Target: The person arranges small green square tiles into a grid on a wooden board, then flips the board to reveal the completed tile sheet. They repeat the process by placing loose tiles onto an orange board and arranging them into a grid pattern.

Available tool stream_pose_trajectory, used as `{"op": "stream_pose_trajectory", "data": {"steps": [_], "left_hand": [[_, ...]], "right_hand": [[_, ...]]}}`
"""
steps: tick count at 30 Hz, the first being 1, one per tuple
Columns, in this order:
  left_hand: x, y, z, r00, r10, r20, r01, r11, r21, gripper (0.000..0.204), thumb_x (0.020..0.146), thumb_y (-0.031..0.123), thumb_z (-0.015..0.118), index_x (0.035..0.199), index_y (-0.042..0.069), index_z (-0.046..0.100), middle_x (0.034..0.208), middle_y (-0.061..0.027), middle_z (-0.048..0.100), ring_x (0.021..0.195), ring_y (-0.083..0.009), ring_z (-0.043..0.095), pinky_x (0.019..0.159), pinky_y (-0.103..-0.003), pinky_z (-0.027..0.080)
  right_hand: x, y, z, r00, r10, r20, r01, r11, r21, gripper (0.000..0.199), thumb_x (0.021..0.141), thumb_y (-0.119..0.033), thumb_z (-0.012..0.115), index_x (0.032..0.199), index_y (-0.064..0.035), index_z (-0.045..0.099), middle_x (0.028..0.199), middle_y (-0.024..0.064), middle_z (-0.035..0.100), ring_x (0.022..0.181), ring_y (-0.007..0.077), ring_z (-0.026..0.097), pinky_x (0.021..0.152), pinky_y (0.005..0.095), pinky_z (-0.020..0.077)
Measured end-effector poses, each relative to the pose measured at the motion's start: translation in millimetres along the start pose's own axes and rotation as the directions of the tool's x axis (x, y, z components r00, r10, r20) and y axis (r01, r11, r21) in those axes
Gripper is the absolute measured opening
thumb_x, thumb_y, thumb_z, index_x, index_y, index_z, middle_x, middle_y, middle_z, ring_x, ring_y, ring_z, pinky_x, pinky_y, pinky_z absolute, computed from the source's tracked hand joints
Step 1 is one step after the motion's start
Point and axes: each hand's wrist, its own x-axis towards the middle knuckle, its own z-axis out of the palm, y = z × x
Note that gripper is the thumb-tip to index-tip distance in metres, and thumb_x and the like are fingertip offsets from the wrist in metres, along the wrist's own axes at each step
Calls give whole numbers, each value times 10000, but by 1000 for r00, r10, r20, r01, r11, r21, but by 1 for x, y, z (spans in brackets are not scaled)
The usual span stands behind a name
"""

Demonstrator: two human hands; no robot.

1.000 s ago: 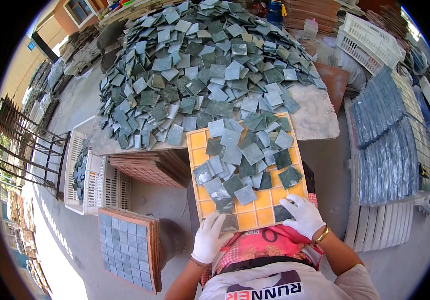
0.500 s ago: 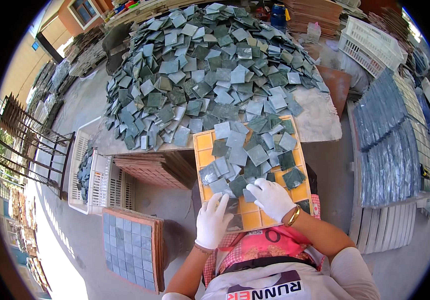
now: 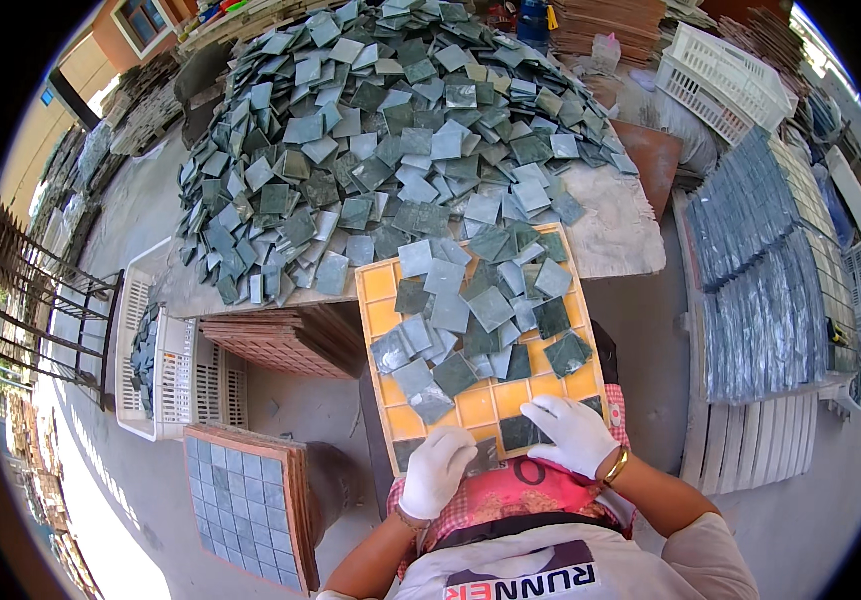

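Observation:
In white gloves, both my hands work at the near edge of a wooden-framed yellow grid tray (image 3: 478, 408) that rests across my lap. My left hand (image 3: 438, 472) is closed, with thumb and fingertips at a dark stone tile (image 3: 486, 456) in the nearest row. My right hand (image 3: 573, 436) curves its fingers and thumb about another dark green tile (image 3: 522, 433); its hold is partly hidden. Loose grey-green tiles (image 3: 492, 309) lie heaped over the tray's far part, and several yellow squares are bare.
A large heap of tiles (image 3: 381, 150) covers the table (image 3: 615, 225) ahead. At left stand a white crate (image 3: 176, 375) and a stack of tile-covered boards (image 3: 241, 505). Wrapped tile stacks (image 3: 766, 320) on a pallet fill the right, with white crates (image 3: 721, 80) behind.
My right hand has moved from the loose tiles toward the tray's near edge, beside a dark tile. My left hand has lowered and its fingers have closed. The whole view has shifted slightly.

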Motion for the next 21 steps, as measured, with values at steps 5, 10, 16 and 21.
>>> {"op": "stream_pose_trajectory", "data": {"steps": [5, 10, 16, 21], "left_hand": [[3, -5, 4, 992, 92, 90, -111, 964, 242, 280, 770, 97, 685, 1036, 43, 618, 1025, -150, 596, 914, -340, 590, 810, -395, 495], [-5, 0, -5, 975, 64, 211, -147, 904, 401, 493, 696, 158, 747, 1152, 49, 597, 1156, -151, 555, 1026, -347, 538, 888, -418, 455], [-4, -8, 1, 984, 25, 174, -87, 929, 360, 530, 660, 187, 777, 1140, 54, 597, 1086, -130, 562, 972, -340, 565, 835, -408, 478], [-5, 6, 9, 990, -46, 130, -17, 895, 447, 551, 648, 231, 781, 1142, 80, 591, 1042, -120, 571, 910, -327, 592, 748, -412, 500]], "right_hand": [[11, 5, -1, 987, 13, 158, -1, 997, -77, 417, 770, -255, 715, 1125, -109, 552, 1098, 116, 518, 969, 309, 572, 818, 414, 482], [7, 8, -2, 989, -4, 150, 12, 998, -58, 402, 776, -256, 709, 1126, -122, 564, 1088, 110, 524, 965, 309, 569, 825, 404, 480], [4, -4, 10, 995, 48, 93, -40, 996, -84, 399, 770, -270, 713, 1086, -85, 558, 1009, 105, 540, 927, 291, 578, 814, 394, 477], [5, -12, 10, 992, 67, 104, -48, 983, -179, 412, 746, -315, 733, 1030, -78, 551, 964, 99, 544, 907, 279, 589, 795, 387, 476]]}}
